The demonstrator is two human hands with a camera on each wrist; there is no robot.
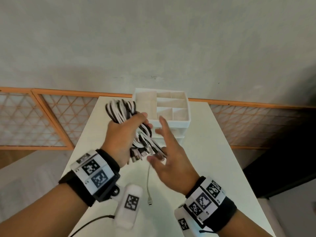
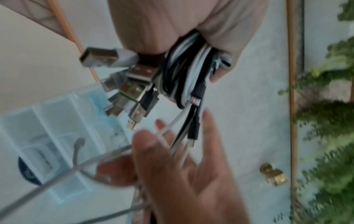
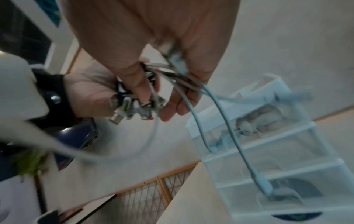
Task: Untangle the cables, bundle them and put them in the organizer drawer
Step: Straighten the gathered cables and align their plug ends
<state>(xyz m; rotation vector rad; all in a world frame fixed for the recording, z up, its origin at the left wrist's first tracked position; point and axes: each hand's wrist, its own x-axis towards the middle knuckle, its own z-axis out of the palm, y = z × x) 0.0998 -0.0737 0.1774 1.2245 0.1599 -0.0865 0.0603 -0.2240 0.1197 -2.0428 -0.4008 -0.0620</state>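
My left hand (image 1: pixel 135 125) grips a thick bundle of black and white cables (image 1: pixel 122 109), raised above the white table (image 1: pixel 213 151) just in front of the white organizer (image 1: pixel 172 106). Several USB plugs (image 1: pixel 142 154) stick out below its palm, also clear in the left wrist view (image 2: pixel 134 91). My right hand (image 1: pixel 164 144) is beside the bundle's lower end with fingers spread and straight; loose cable ends run across its fingers (image 2: pixel 180 141). One white cable (image 1: pixel 148 185) hangs from there down to the table. The organizer drawers (image 3: pixel 268 151) look pushed in, with things inside.
The organizer's top tray has open dividers. A white marker-tagged device (image 1: pixel 130 202) and a black cord (image 1: pixel 95 219) sit at the table's near edge. An orange lattice frame (image 1: pixel 51 117) lines the wall behind. A green plant (image 2: pixel 325 121) stands off the table.
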